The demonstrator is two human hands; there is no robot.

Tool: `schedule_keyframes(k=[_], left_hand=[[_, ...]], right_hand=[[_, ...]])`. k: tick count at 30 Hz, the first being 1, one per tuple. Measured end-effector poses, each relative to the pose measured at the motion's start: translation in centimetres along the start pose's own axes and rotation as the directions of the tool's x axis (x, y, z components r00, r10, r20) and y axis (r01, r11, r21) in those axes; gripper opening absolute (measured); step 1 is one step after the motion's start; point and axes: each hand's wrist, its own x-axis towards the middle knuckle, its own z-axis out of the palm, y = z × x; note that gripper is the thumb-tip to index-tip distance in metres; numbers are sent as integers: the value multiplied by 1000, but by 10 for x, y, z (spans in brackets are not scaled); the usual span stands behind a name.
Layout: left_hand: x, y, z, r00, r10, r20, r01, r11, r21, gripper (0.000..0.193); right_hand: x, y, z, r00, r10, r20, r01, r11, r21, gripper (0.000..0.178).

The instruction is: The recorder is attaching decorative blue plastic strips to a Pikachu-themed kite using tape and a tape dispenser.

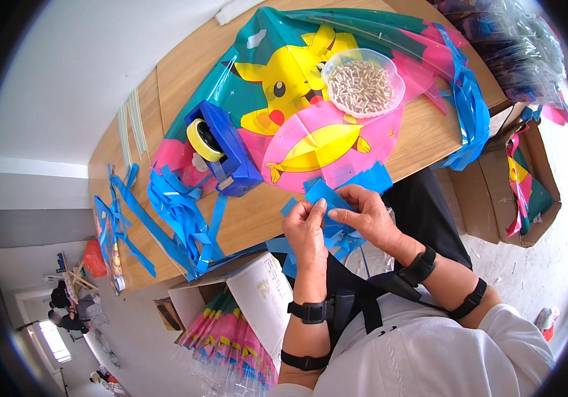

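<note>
At the table's near edge, my left hand [305, 228] pinches a blue plastic strip [320, 193] between thumb and fingertips. Just to its right, my right hand [371, 217] grips the same strip with thumb and index finger. More blue strip hangs below my hands over my lap. Beyond them a pink and green kite sheet [363, 153] printed with a yellow cartoon animal lies spread on the table. A clear dish [395, 99] of small pale tubes rests on the sheet. To its left stands a blue tape dispenser [238, 159] with a yellow-rimmed roll.
Blue strip bundles drape over the wooden table [244, 228] at left and right. Thin white rods [132, 126] lie at the far left. A white carton [264, 298] with folded kites stands below the table. At right are a brown carton [479, 198] and plastic-wrapped bundles [522, 53].
</note>
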Motion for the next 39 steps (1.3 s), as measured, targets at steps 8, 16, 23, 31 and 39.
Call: schedule_keyframes(k=[8,16,23,31,39], left_hand=[[2,26,-10,848,488,-206,-389,838,383,17],[142,77,-149,680,671,-296,-411,683,604,10],[198,92,-131,762,641,-95,-201,372,906,14],[198,99,-125,807,588,55,-170,141,975,14],[117,93,-124,564,814,-138,-451,444,774,29]], right_hand=[[-2,10,0,989,138,-60,-132,987,91,16],[-1,7,-3,979,191,-78,-184,979,82,16],[-3,4,-7,972,223,-70,-215,971,104,13],[-1,0,-6,963,263,-60,-251,956,153,11],[-6,2,-5,970,224,-100,-210,969,134,12]])
